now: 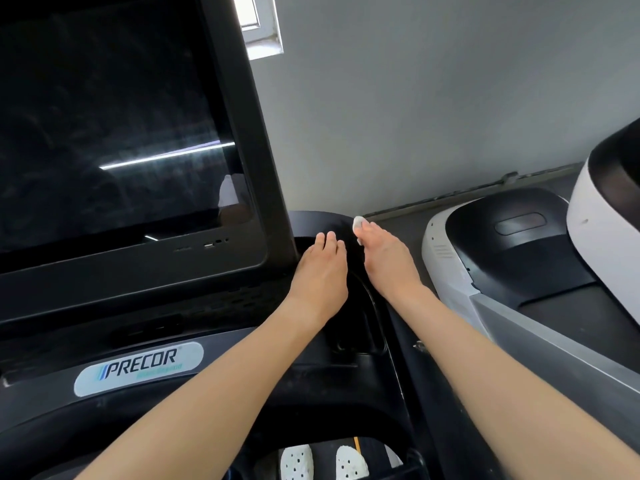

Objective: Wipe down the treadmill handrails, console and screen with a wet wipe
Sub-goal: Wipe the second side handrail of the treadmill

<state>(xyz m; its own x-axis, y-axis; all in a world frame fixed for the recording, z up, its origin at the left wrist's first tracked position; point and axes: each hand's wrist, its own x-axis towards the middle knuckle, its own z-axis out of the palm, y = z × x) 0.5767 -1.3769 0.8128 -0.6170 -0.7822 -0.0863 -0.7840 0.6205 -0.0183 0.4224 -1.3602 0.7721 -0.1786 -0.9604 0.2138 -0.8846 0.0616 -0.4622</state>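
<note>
Two bare forearms reach forward from the bottom edge, above a pair of white perforated shoes (pixel 296 462) on the deck. The left hand (pixel 320 268) rests flat, fingers straight and relaxed, on the right end of the console (pixel 214 344), just below the corner of the dark screen (pixel 114 133). The right hand (pixel 388 258) lies beside it but not touching, its fingers stretched forward and pressing the wet wipe (pixel 357 223) onto the console's curved black top edge. Only a white fold of the wipe shows past the fingertips, and the thumb is hidden. The step in hand looks like wiping this far corner. It would go best with the wipe kept spread under the whole fingers, steady pressure along the curve, and overlapping strokes drawn back toward the body. The left hand should brace without smudging the screen, whose glass shows streaks in the light.
</note>
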